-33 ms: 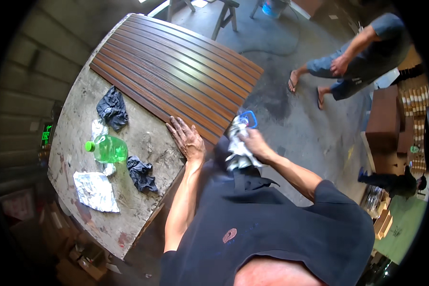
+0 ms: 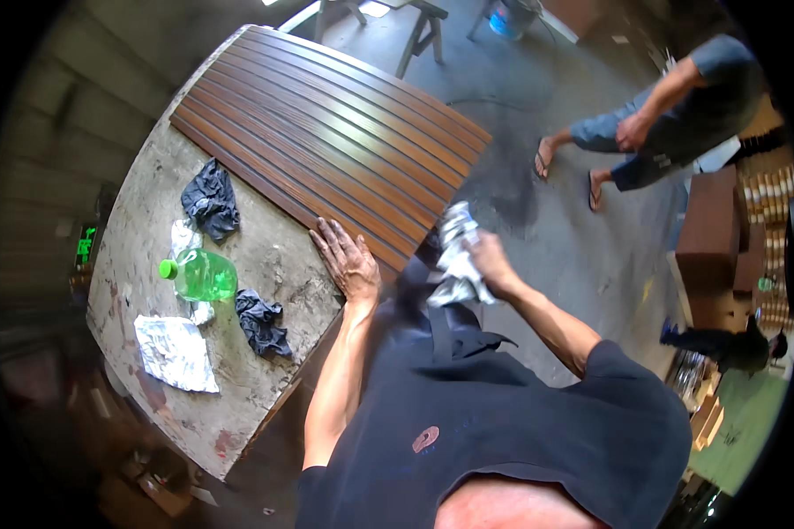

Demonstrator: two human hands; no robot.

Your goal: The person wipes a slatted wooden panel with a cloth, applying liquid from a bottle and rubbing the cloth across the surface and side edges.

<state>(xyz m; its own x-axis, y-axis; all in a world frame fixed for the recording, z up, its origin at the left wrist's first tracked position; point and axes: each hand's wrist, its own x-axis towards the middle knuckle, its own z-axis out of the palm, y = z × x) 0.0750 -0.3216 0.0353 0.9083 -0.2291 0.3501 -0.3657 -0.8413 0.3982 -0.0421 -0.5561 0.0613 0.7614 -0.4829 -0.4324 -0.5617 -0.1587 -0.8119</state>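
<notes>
A brown grooved wooden panel [image 2: 326,132] lies on the worn grey worktable [image 2: 273,238]. My left hand [image 2: 351,264] rests flat at the panel's near edge, fingers stretched out and darkly stained, holding nothing. Off the panel's near right corner, my right hand [image 2: 492,263] is closed around a crumpled whitish cloth [image 2: 459,251], slightly blurred. The cloth hangs in front of my body; a gap to the panel's end cannot be told for certain. Left of my left hand are a green-capped bottle [image 2: 205,275] of green liquid and a dark crumpled rag [image 2: 261,323].
Another dark rag [image 2: 210,201] and a white cloth [image 2: 176,353] lie on the table. Someone in sandals [image 2: 670,128] stands at the far right on the concrete floor. A sawhorse [image 2: 422,37] and a bucket [image 2: 512,19] are beyond the table. Brown boxy pieces [image 2: 707,234] stand at right.
My right hand has shifted slightly right with the cloth. A blue loop seen at the cloth's top before no longer shows. My left hand stays in place on the panel.
</notes>
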